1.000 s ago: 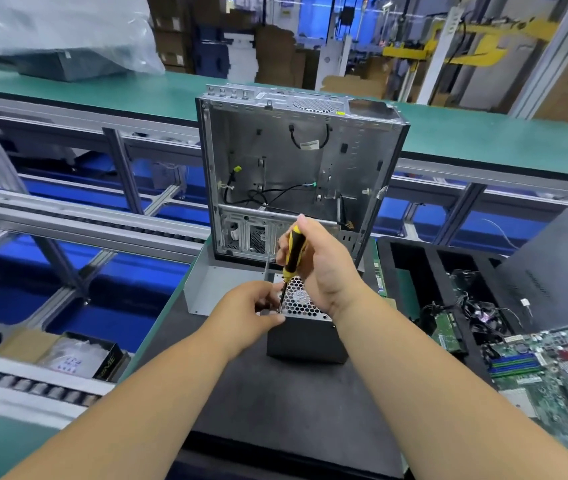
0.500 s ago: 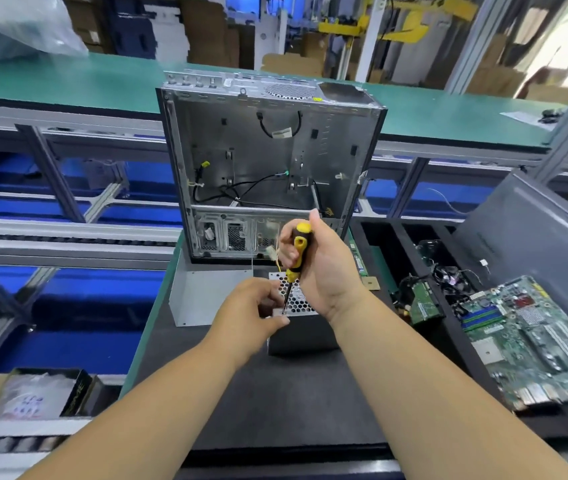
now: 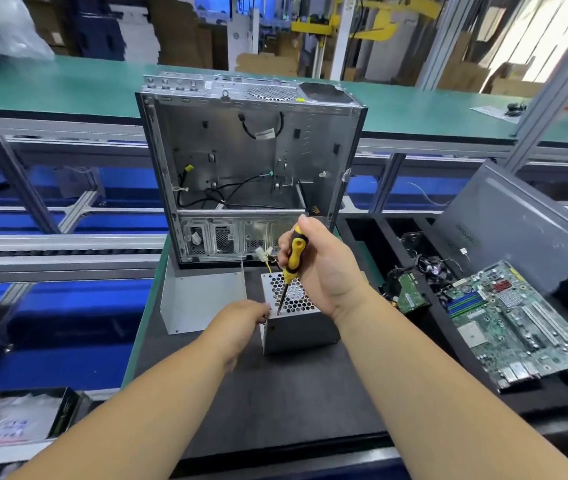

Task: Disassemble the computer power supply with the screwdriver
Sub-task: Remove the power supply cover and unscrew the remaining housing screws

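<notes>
The grey power supply stands on the black mat, its honeycomb grille facing up. My right hand grips the yellow-and-black screwdriver nearly upright, its tip down at the grille's near left corner. My left hand holds the supply's left top edge, fingers curled against the corner beside the tip. Yellow wires with white plugs rise behind the supply.
An open, empty computer case stands upright just behind the supply. A loose grey metal panel leans at its left. A black foam tray at right holds a motherboard, a small board, cables and a dark side panel.
The head view shifted left and down, so the case and supply appear further right. Both hands stay at the supply's corner; the screwdriver stands a bit more upright.
</notes>
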### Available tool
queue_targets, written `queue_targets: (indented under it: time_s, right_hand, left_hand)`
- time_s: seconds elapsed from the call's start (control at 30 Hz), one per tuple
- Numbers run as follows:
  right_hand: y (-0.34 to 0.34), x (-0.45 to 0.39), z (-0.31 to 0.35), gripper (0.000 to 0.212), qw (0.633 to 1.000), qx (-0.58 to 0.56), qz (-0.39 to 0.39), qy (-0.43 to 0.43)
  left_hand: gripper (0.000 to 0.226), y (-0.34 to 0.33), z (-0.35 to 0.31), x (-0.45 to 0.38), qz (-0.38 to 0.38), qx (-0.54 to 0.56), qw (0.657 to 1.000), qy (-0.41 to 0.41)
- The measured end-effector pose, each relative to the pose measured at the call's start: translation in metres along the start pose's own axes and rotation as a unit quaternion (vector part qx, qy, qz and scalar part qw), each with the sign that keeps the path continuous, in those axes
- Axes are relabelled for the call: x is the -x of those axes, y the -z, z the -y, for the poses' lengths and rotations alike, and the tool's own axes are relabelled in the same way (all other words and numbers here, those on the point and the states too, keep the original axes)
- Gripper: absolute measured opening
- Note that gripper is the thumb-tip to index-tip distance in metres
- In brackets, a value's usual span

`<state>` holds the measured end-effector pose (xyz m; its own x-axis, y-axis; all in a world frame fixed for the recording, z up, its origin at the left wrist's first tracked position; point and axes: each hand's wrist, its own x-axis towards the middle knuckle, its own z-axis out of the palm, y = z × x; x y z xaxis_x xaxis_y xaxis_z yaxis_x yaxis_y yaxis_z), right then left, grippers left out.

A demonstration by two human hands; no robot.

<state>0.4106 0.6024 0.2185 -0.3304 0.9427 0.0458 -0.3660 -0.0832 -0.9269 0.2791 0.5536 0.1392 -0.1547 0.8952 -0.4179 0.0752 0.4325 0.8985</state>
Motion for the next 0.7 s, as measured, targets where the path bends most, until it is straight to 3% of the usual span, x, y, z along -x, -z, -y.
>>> queue_targets:
  time_s: [0.23,0.4,0.5,0.6,0.7]
  right_hand:
    - [0.005,0.004,0.004,0.025,1.000,0.002,-0.004,-0.006]
    - [0.003,0.005,0.006,0.036,0.999,-0.031,-0.015,-0.013]
    - [-0.003,0.005,0.004,0.041,0.999,-0.035,-0.004,-0.012]
    - [-0.006,0.004,0.002,0.033,1.000,-0.021,0.017,-0.012]
    - [-0.006,0.004,0.001,0.024,0.999,0.019,0.028,-0.012]
  left_hand:
    - [0.018,-0.004,0.002,-0.008,-0.018,0.026,0.999,0.011]
    - [0.018,-0.004,-0.003,-0.007,-0.028,0.007,0.999,0.028]
    - [0.034,-0.004,-0.009,-0.009,-0.027,-0.034,0.998,0.042]
    - [0.045,-0.003,-0.011,-0.009,-0.018,-0.063,0.996,0.055]
    - [0.042,-0.004,-0.011,-0.009,-0.019,-0.061,0.997,0.052]
